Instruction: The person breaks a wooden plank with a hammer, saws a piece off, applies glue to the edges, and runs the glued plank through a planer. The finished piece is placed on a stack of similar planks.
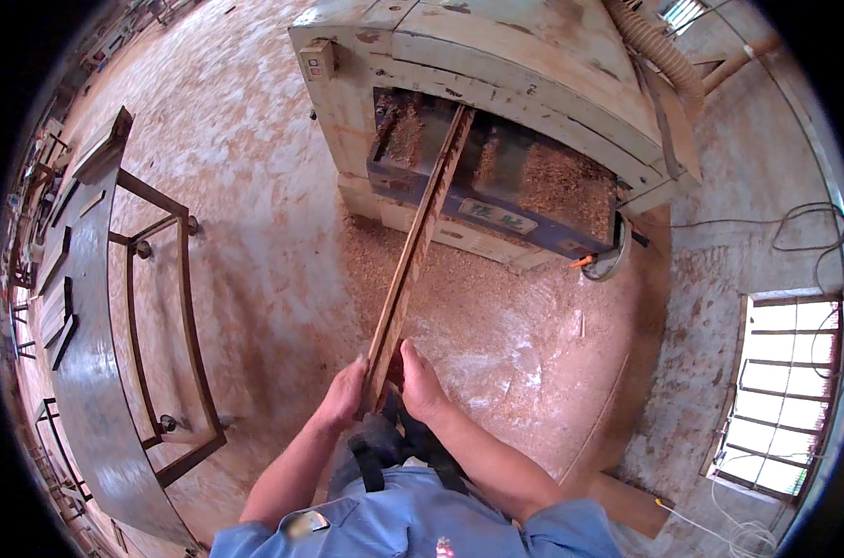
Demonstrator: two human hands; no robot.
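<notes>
A long, narrow wooden strip (412,256) with a dark line along its length runs away from me. Its far end lies on the bed of a large planing machine (524,65), under the pale housing. My left hand (345,395) closes on the left side of the near end, just in front of my body. On the other side of that end is my right hand (424,383), thumb up, its fingers curled in toward the wood and partly hidden. Wood shavings (566,181) cover much of the machine bed.
To the left stands a wheeled metal-framed table (96,344) with several short dark boards on it. A small switch box (318,58) sits on the machine's left corner. A ribbed hose (659,51) rises behind. Cables hang along the right wall near a barred window (780,395).
</notes>
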